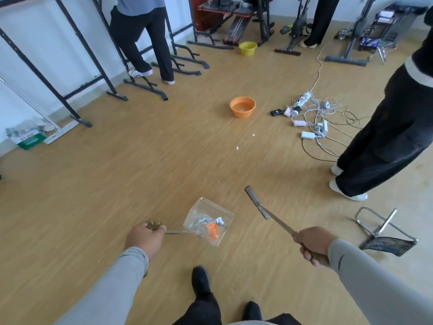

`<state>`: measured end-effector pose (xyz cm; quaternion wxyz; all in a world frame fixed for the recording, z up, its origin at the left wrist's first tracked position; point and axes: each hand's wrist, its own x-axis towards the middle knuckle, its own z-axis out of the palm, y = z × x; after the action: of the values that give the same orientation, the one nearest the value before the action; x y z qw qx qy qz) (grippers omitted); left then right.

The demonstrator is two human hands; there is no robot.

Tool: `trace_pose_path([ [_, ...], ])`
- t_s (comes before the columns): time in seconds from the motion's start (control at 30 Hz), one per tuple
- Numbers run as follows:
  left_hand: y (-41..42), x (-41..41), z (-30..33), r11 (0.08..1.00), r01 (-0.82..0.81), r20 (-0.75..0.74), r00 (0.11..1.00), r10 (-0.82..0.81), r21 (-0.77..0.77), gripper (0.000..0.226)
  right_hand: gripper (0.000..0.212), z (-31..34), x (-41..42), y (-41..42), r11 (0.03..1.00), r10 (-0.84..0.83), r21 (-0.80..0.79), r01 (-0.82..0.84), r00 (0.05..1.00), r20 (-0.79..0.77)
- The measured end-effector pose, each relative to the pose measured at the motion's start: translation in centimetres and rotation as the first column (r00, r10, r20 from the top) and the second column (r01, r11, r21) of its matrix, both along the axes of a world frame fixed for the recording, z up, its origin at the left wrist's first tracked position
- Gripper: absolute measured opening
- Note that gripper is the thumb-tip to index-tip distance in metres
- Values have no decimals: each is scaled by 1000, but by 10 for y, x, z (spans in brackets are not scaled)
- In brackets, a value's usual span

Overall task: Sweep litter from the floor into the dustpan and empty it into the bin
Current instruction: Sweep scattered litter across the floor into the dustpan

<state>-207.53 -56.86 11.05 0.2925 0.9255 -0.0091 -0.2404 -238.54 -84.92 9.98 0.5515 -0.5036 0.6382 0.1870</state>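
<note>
While left grip (145, 239) clasping dustpan (208, 221) handle, right grip (314, 245) around apparently broom (257, 204) stick

Two basins: orange (242, 107), yellow (248, 48). Two paper scraps on floor (237, 148) (253, 135). One clear dustpan (208, 221). One broom (267, 211). Two bystanders (140, 38) (386, 127).

head cam | wide-angle | looks forward-down | hands near | floor (140, 160) beyond
</note>
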Motion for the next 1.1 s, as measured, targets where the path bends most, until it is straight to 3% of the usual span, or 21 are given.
trace_pose_path([
  [0.2, -62, 42, -16, 1000, 25, -51, 998, -25, -8, 23, 18, -12, 29, -44, 997, -75, -10, 75, 997, -22],
  [0.63, -201, 209, -58, 988, 150, -145, 979, -144, 32, 53, 22, 4, 185, -150, 997, -72, -31, 68, 983, -167],
  [0.9, -256, 276, -55, 980, 199, -168, 967, -192, 27, 27, 20, 9, 259, -194, 991, -133, -13, 133, 983, -126],
  [1.1, -303, 308, -55, 979, 194, -188, 966, -178, 69, 58, 16, 5, 300, -246, 992, -128, -31, 126, 986, -108],
])
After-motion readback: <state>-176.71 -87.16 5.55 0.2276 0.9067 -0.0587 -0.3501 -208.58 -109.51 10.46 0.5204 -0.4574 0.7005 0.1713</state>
